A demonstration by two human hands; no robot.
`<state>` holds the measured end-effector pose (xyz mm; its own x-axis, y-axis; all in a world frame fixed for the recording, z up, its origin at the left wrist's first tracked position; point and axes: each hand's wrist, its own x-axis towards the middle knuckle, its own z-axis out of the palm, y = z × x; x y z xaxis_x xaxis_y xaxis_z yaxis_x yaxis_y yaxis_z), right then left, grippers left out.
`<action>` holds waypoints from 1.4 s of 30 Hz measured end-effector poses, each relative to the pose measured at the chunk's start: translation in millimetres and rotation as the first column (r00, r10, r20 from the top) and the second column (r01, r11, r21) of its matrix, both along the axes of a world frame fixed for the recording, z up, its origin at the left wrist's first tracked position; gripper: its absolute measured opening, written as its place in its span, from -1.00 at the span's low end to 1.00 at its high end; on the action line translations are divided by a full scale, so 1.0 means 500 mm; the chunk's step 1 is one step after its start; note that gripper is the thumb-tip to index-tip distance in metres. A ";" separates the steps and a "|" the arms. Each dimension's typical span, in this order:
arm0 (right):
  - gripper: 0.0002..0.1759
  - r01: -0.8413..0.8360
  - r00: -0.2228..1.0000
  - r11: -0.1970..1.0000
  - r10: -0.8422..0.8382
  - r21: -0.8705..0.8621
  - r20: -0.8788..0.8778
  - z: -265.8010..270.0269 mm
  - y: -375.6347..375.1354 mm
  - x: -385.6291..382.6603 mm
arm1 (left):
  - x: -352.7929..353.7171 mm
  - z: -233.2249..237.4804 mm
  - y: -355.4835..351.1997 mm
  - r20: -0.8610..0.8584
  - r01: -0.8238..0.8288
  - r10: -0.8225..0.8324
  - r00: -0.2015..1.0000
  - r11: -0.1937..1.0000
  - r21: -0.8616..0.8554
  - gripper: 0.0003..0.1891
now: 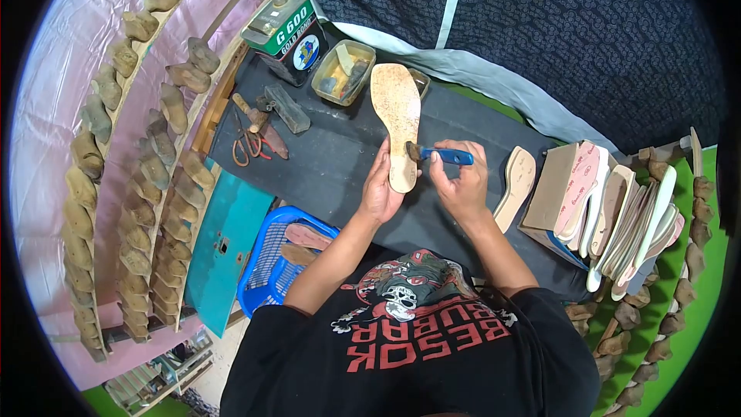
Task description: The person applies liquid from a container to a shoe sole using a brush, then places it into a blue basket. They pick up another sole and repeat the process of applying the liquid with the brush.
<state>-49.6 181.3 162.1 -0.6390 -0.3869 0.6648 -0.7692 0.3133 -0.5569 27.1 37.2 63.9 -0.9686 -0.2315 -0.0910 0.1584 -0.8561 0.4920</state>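
Head view shows the insole (396,120) over the dark mat (324,170), its heel end in your left hand (380,189) and its toe pointing away toward the glue tray (343,71). Is that a good place to hold it?

I'd judge so. Your left fingers are curled around the heel's edge, which leaves the broad forepart free. Your right hand (461,185) is closed round the blue-handled brush (444,156), and its bristles touch the insole's right edge just above your grip. I can't tell whether the toe rests on the mat or hangs clear of it.

How will the board behave?

It looks thin, flat and light. It's probably a stiff fibreboard that flexes a little if you press far from your grip. The speckled face seems matte, not slippery, though any wet patch would be tacky, so hold it by the edges and the heel.

Anything close that you could knock?

The G 600 can (287,31) stands well apart at the back left, and the scissors (247,143) lie on the mat's left side. One pale sole (515,185) lies just right of your right hand, with the stack of soles (617,220) beyond it.
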 end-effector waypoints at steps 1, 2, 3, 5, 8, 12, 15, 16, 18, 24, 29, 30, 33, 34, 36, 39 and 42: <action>-0.82 -0.017 1.000 1.000 0.017 0.006 0.006 0.001 -0.004 0.004 | -0.001 0.000 -0.003 -0.002 -0.011 0.011 1.000 1.000 0.000 -0.43; -0.82 -0.036 0.999 0.999 0.036 0.012 0.012 0.002 -0.008 0.004 | -0.001 0.001 -0.006 0.001 -0.019 0.019 1.000 1.000 -0.004 -0.42; -0.83 -0.033 0.999 0.999 0.033 0.016 0.008 0.001 -0.011 0.003 | -0.001 0.000 -0.009 0.005 -0.028 0.028 1.000 1.000 -0.007 -0.42; -0.83 -0.025 1.000 0.999 0.025 0.025 0.001 -0.003 -0.013 -0.003 | 0.002 -0.003 -0.017 0.006 -0.037 0.037 0.999 0.999 -0.030 -0.40; -0.84 0.065 0.998 0.998 -0.065 0.010 0.023 -0.013 -0.013 -0.036 | 0.006 -0.017 -0.040 -0.007 -0.059 0.059 0.998 0.996 -0.060 -0.38; -0.84 0.173 0.971 0.985 -0.167 -0.018 0.171 -0.058 -0.033 -0.107 | 0.004 -0.031 -0.075 0.012 -0.145 0.145 0.989 0.988 -0.047 -0.35; -0.83 0.165 0.934 0.986 -0.154 -0.006 0.321 -0.092 -0.066 -0.154 | -0.001 -0.036 -0.088 0.052 -0.159 0.161 0.986 0.986 -0.042 -0.36; -0.83 0.152 0.930 0.988 -0.147 0.011 0.338 -0.102 -0.078 -0.165 | -0.003 -0.037 -0.090 0.059 -0.162 0.163 0.985 0.986 -0.036 -0.37; -0.82 0.138 0.942 0.990 -0.140 0.030 0.306 -0.128 -0.101 -0.184 | -0.005 -0.039 -0.097 0.069 -0.169 0.171 0.983 0.985 -0.037 -0.38; -0.77 0.132 0.935 0.978 -0.176 0.160 0.306 -0.185 -0.143 -0.225 | -0.006 -0.060 -0.111 0.108 -0.190 0.193 0.975 0.981 -0.042 -0.39; -0.77 0.127 0.930 0.961 -0.201 0.245 0.307 -0.214 -0.154 -0.240 | -0.009 -0.066 -0.126 0.126 -0.201 0.205 0.971 0.979 -0.045 -0.41; -0.78 0.127 0.929 0.964 -0.198 0.233 0.313 -0.218 -0.153 -0.242 | -0.011 -0.067 -0.127 0.131 -0.200 0.204 0.970 0.979 -0.047 -0.41; -0.79 0.134 0.928 0.973 -0.190 0.187 0.321 -0.213 -0.149 -0.240 | -0.022 -0.069 -0.129 0.145 -0.193 0.197 0.969 0.980 -0.045 -0.41; -0.79 0.139 0.931 0.976 -0.186 0.164 0.314 -0.198 -0.146 -0.236 | -0.026 -0.069 -0.129 0.148 -0.189 0.193 0.970 0.981 -0.042 -0.40; -0.79 0.156 0.930 0.981 -0.185 0.115 0.318 -0.175 -0.141 -0.229 | -0.032 -0.070 -0.125 0.143 -0.177 0.180 0.973 0.984 -0.034 -0.40; -0.82 0.189 0.913 0.982 -0.184 0.022 0.363 -0.148 -0.131 -0.223 | -0.044 -0.063 -0.114 0.124 -0.161 0.163 0.979 0.987 -0.027 -0.40; -0.85 0.186 0.904 0.979 -0.138 -0.083 0.405 -0.107 -0.123 -0.197 | -0.056 -0.049 -0.102 0.118 -0.161 0.164 0.979 0.986 -0.033 -0.40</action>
